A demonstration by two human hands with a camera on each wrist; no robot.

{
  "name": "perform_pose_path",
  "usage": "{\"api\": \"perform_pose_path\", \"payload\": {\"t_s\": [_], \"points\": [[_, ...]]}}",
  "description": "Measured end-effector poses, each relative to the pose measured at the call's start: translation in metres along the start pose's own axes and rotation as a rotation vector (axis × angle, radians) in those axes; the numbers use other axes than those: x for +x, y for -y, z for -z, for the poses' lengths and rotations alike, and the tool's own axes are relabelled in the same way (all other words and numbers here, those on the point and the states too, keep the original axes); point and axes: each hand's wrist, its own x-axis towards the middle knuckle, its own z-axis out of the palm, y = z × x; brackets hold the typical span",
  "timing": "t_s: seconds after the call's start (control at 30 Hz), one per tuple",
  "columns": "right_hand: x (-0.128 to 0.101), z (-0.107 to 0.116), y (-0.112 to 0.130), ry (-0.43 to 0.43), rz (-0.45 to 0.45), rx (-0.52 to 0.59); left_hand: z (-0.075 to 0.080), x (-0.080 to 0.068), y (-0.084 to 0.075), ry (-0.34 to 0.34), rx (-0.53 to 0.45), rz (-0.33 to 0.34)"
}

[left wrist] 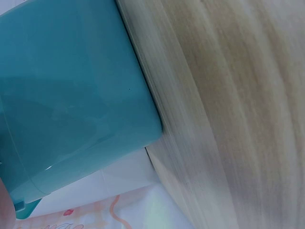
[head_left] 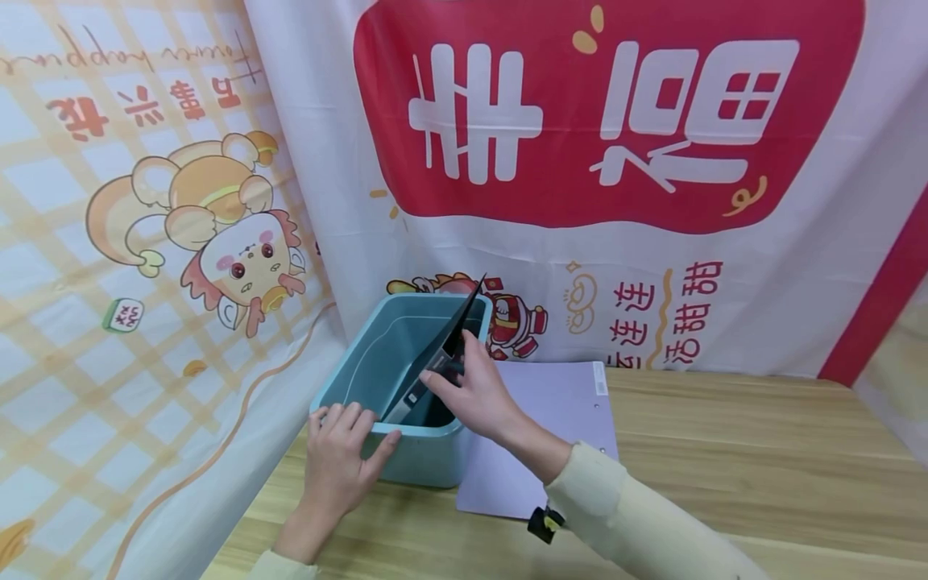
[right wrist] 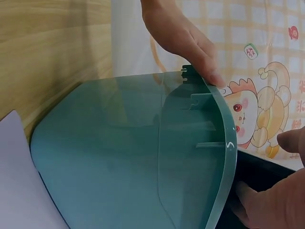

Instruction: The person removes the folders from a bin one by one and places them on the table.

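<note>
From my remote seat I see a teal plastic bin (head_left: 377, 379) — rectangular, rounded at the corners, with a thick rolled rim — standing on the wooden table (head_left: 725, 451) at its left edge; a thin black clipboard (head_left: 435, 354) slants down into its mouth, its metal clip low and one corner poking up above the far rim. Nearest me, the left hand (head_left: 337, 459) rests on the bin's near rim, fingers straight and laid over the edge, thumb out along the outer wall; it holds nothing. Just beyond, the right hand (head_left: 474, 387) pinches the clipboard by its lower part, fingers curled on it, over the bin's opening. A pale lilac sheet (head_left: 565, 411) lies flat on the table, tucked against the bin's right side and passing under the right forearm. Behind all this hang printed cloths — a red and white banner (head_left: 609, 121) and a cartoon-patterned one (head_left: 145, 201). The left wrist view gives only the bin's smooth outer wall (left wrist: 71, 95) and wood grain, no fingers; the right wrist view shows the rim's ribbed underside (right wrist: 209, 138) with the left hand (right wrist: 186, 38) on it.
</note>
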Motion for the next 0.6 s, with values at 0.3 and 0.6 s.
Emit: {"api": "perform_pose_path", "payload": {"t_s": [0.3,0.6], "points": [[0.0039,-0.0045,0.0004,0.002,-0.004,0.031,-0.0021,-0.0014,0.0019,-0.013,0.009,-0.004],[0.0101,-0.0097,0.0014,-0.001,-0.042,-0.003,-0.0017,-0.0002,0.0007,-0.006,0.014,-0.001]]}}
